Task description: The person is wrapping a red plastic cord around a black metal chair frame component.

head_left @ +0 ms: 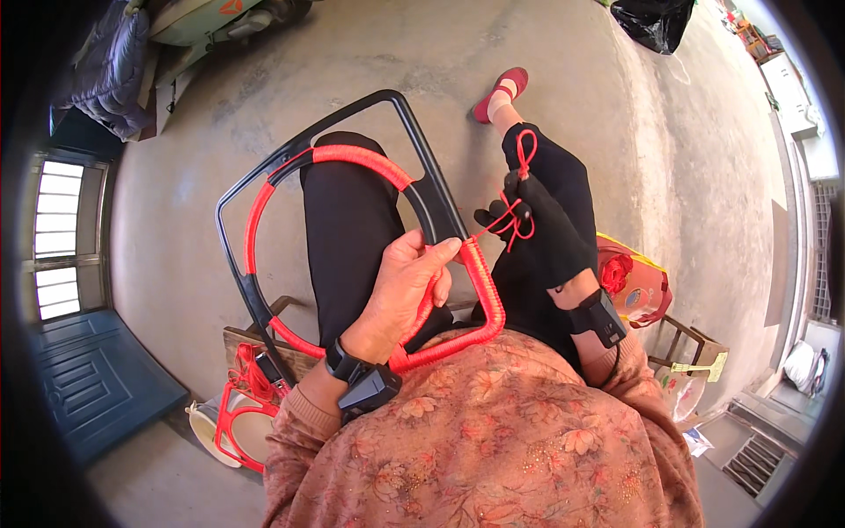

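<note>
A black frame (433, 204), a round ring inside a squarish outline, rests tilted across my lap. Tight red cord wrapping (482, 282) covers its near right corner and parts of the ring, while the far and left outer bars are bare black. My left hand (398, 286), ungloved, closes around the frame beside the wrapped right bar, its thumb pressing at the wrapping's upper end. From there a thin red cord (525, 165) runs taut to my right hand (556, 236), which wears a black glove and is closed on it. Loops of loose cord stick out around those fingers.
By my left side, a red frame (231, 431) and a bundle of red cord (251, 378) lie on a pale container. A red bag (638, 286) and a wooden stool (691, 339) stand at right. Farther off are a scooter (198, 22) and a black plastic bag (653, 22).
</note>
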### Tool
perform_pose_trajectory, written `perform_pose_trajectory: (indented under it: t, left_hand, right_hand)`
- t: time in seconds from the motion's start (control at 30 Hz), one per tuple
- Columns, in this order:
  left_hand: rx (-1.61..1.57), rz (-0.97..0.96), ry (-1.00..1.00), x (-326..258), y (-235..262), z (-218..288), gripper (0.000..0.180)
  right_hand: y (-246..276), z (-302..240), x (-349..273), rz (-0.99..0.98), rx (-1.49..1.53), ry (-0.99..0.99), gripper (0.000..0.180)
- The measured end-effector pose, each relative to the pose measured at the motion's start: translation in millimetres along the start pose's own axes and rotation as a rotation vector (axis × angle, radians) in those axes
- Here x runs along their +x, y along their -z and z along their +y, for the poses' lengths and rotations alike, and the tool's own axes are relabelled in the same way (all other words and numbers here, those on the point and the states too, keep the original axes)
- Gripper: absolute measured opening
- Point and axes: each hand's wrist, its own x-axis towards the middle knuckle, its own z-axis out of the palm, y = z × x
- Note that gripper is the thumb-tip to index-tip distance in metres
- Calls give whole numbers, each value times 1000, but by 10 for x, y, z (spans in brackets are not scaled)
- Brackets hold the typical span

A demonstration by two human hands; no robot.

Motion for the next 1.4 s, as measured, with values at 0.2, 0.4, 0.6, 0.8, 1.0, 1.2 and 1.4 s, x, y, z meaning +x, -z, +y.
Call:
perform_pose_trajectory:
  t: [0.2, 0.4, 0.6, 0.8, 1.0, 1.2, 1.4]
  left_hand:
    - [-71, -20, 91, -38, -7, 20, 11]
    - [-52, -52, 74, -40, 8, -9, 12]
    - [5, 59, 72, -3, 79, -47, 22]
    - [-201, 95, 70, -5, 61, -14, 29]
    - [-238, 15, -7, 10, 68, -64, 22]
    - [-136, 7, -5, -45, 42, -16, 12]
    - [36, 22, -14, -5, 54, -80, 14]
  right_hand:
    - [64, 73, 195, -222, 287, -158, 21]
    - [300, 243, 274, -330, 191, -191, 19]
    - [507, -219, 283, 78, -996, 212, 13]
    - [-202, -665, -29, 5, -1618, 1033, 23]
    - [-522, -442, -21, -599, -1889, 1175, 20]
    - [-578, -395, -9, -587, -1900, 1109, 19]
    - [-200, -428, -88, -99, -1357, 854, 15]
